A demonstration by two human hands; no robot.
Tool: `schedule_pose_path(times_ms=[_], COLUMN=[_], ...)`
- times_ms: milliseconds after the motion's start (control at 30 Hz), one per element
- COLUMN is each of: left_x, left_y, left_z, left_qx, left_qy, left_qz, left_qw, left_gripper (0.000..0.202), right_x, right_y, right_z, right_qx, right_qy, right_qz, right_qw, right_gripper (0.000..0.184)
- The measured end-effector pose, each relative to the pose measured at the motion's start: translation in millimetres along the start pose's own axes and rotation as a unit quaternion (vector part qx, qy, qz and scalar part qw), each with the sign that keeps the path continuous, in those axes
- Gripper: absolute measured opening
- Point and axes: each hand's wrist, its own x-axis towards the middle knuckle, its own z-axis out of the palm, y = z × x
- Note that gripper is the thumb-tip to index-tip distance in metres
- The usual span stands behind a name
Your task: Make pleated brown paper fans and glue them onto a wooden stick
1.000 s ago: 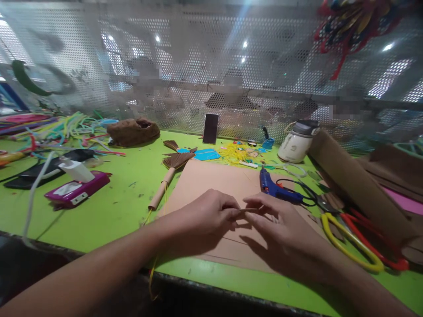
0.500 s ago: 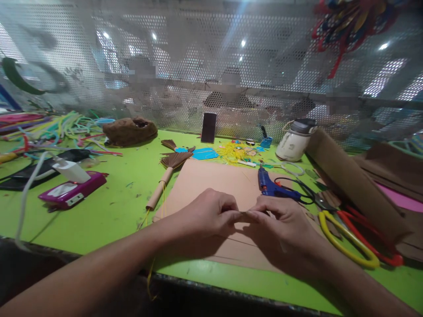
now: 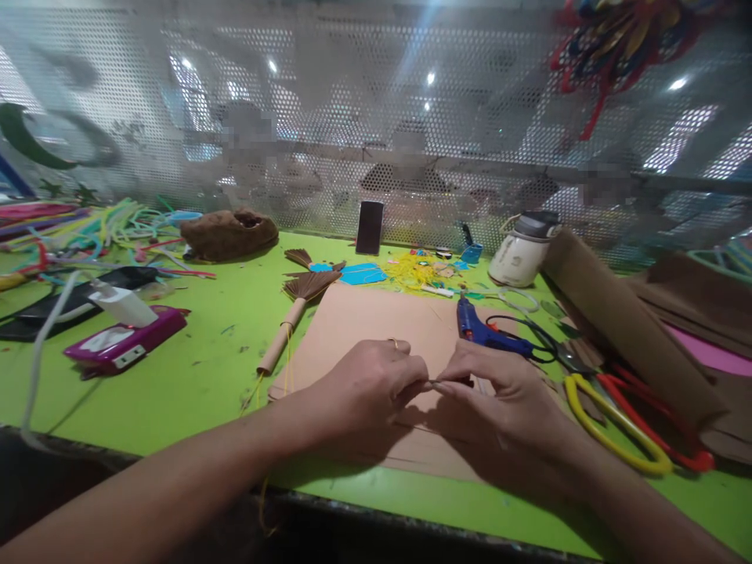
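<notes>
My left hand (image 3: 381,380) and my right hand (image 3: 499,388) meet over a stack of brown paper sheets (image 3: 364,321). Between the fingertips of both hands is a small, thin brown strip (image 3: 433,383) that looks like paper; most of it is hidden by the fingers. Both hands are closed in a pinch. Just beyond my right hand lies a blue glue gun (image 3: 485,329). To the left of the sheets rests a rolled brown paper tube with a fanned, pleated top (image 3: 291,333), with yellow string trailing from it.
Scissors with yellow and red handles (image 3: 616,423) lie at the right, beside a folded brown board (image 3: 628,329). A white bottle (image 3: 520,254), a phone (image 3: 370,227) and yellow shreds (image 3: 417,270) stand or lie behind. A purple power strip (image 3: 126,341) with a charger is at the left.
My left hand has rolled over so its knuckles and ring show more. The fingers have shifted along the strip, which stays pinched between both hands.
</notes>
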Motion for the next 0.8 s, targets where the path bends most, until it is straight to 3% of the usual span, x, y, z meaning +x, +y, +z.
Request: schedule_pose_path(times_ms=[133, 433, 600, 700, 800], left_x=[1, 6, 7, 8, 8], left_y=[-8, -11, -9, -7, -8], left_z=[0.1, -16.3, -18.4, -19.6, -18.8], left_qx=[-0.008, -0.091, -0.109, -0.128, -0.151], left_qy=[-0.016, -0.052, -0.059, -0.082, -0.081], left_qz=[0.007, -0.065, -0.103, -0.141, -0.17], left_qw=[1.0, 0.992, 0.987, 0.978, 0.971], left_gripper=[0.006, 0.024, 0.025, 0.022, 0.019], right_x=[-2, -2, -3, -5, -6], right_y=[4, 8, 8, 9, 12], right_z=[2, -7, -3, 3, 5], right_qx=[0.0, -0.005, 0.019, 0.099, 0.187], right_qy=[0.034, 0.036, 0.034, 0.071, 0.088], right_qz=[-0.012, -0.019, 0.077, 0.185, 0.232], right_qw=[0.999, 0.999, 0.996, 0.975, 0.951], right_gripper=[0.016, 0.016, 0.023, 0.031, 0.032])
